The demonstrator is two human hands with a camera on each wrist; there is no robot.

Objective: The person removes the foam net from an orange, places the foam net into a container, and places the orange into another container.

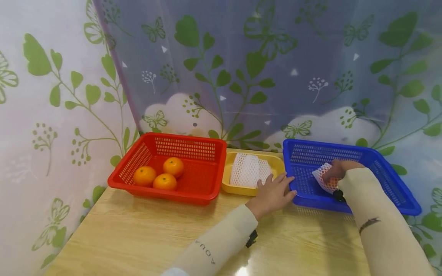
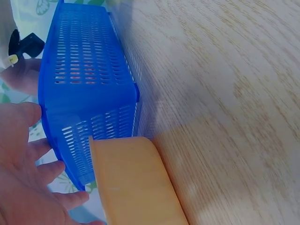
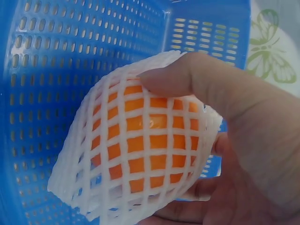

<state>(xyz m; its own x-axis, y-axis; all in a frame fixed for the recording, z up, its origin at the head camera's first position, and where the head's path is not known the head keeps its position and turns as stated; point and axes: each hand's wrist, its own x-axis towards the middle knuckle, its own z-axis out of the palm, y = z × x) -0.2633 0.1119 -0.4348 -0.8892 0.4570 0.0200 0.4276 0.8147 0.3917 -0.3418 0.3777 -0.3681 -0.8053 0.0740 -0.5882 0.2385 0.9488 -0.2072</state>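
Inside the blue basket [image 1: 345, 147], my right hand [image 1: 340, 168] grips an orange [image 3: 152, 140] wrapped in a white foam net sleeve [image 3: 75, 173]. In the right wrist view the thumb lies on top of the net and the other fingers curl beneath it. My left hand [image 1: 274, 193] has its fingers spread, with fingertips touching the left rim of the blue basket, beside the yellow tray [image 1: 238, 189]. White foam net sleeves [image 1: 250, 170] lie in that tray.
At the left stands a red basket [image 1: 200, 197] holding three oranges [image 1: 165, 181]. All the containers sit in a row on a wooden table [image 1: 138, 230], against a patterned curtain [image 1: 221, 76].
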